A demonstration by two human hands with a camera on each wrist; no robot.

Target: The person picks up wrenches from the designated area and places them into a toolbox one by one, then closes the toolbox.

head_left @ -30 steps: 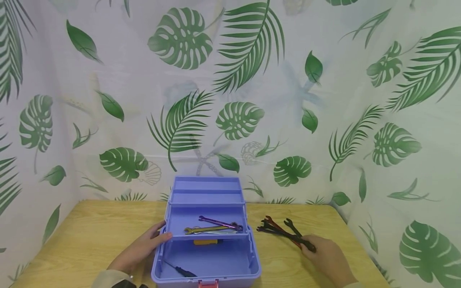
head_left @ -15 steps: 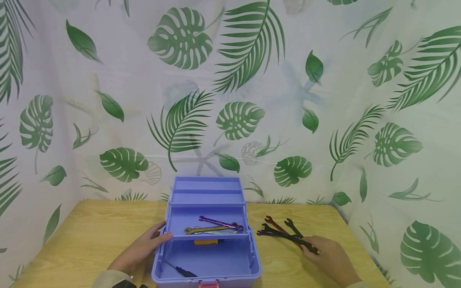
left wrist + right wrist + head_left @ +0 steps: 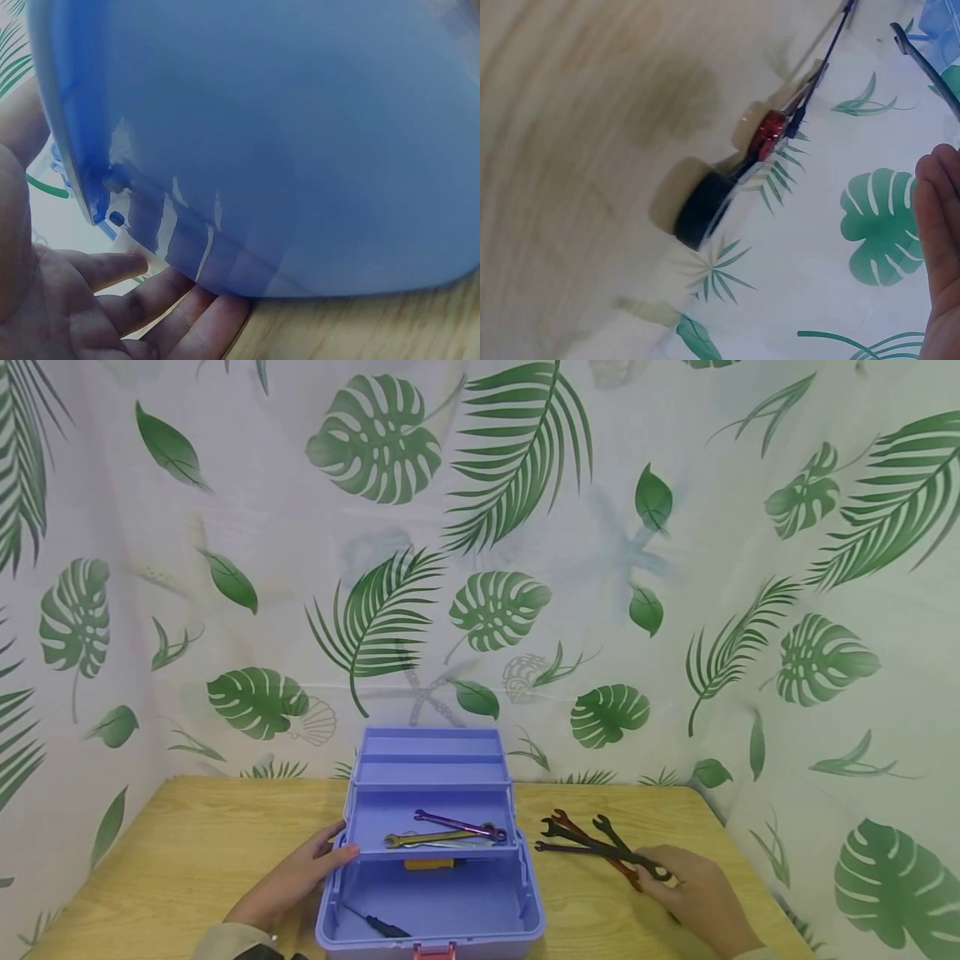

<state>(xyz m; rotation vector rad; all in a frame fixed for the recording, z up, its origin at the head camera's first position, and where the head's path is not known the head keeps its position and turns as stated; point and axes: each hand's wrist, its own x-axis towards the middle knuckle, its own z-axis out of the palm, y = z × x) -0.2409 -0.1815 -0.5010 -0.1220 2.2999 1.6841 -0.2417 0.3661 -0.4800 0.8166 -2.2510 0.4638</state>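
My left hand (image 3: pixel 288 881) holds the left rim of an opened blue toolbox (image 3: pixel 341 893); its fingers curl under the box wall (image 3: pixel 247 150) in the left wrist view. To the right of the box, my right hand (image 3: pixel 697 893) grips the near end of one black wrench (image 3: pixel 615 837), whose far end also shows by the fingertips in the right wrist view. A second black wrench (image 3: pixel 592 842), a red wrench (image 3: pixel 611 860) and a thin dark purple wrench (image 3: pixel 562 848) fan out beside it. Their near ends, black ring (image 3: pixel 703 210) and red ring (image 3: pixel 767 135), stand apart from the fingers.
Inside the box's tray (image 3: pixel 435 814) lie a purple wrench (image 3: pixel 457 823), a gold wrench (image 3: pixel 435 837) and a silvery piece. A black screwdriver (image 3: pixel 382 927) and a yellow handle (image 3: pixel 427 863) are in the lower compartment. Leaf-printed cloth (image 3: pixel 480 527) rises behind the wooden table (image 3: pixel 225 827).
My right hand has shifted slightly right, and the bundled wrenches have spread apart, with the red and purple ones now more separate. The left hand and toolbox have stayed put.
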